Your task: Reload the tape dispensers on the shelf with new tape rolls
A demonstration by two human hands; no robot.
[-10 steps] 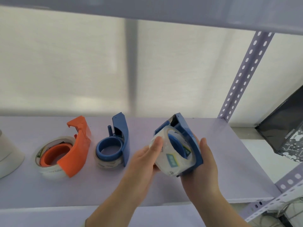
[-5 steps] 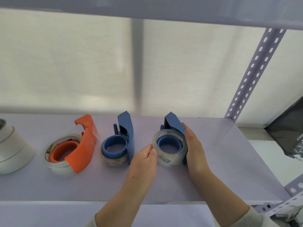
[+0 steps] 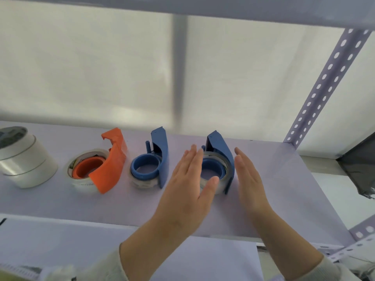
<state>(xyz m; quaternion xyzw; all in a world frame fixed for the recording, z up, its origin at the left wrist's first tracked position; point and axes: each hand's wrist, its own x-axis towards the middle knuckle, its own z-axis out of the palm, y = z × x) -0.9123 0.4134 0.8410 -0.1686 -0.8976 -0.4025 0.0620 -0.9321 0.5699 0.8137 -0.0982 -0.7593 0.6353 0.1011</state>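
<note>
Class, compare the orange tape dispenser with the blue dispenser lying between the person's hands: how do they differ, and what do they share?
The orange dispenser is orange; the right-hand blue dispenser is blue. The orange one lies toward the shelf's left with no hand near; the blue one lies between the open left hand and right hand. The orange one is fully in view; the left hand partly hides the blue one. Both lie flat, loaded with clear tape.

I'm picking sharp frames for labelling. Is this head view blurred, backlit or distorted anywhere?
Head view: both the left hand and right hand are smeared by motion; the bright blind backlights the shelf; wide-angle bend tilts the perforated post.
</note>
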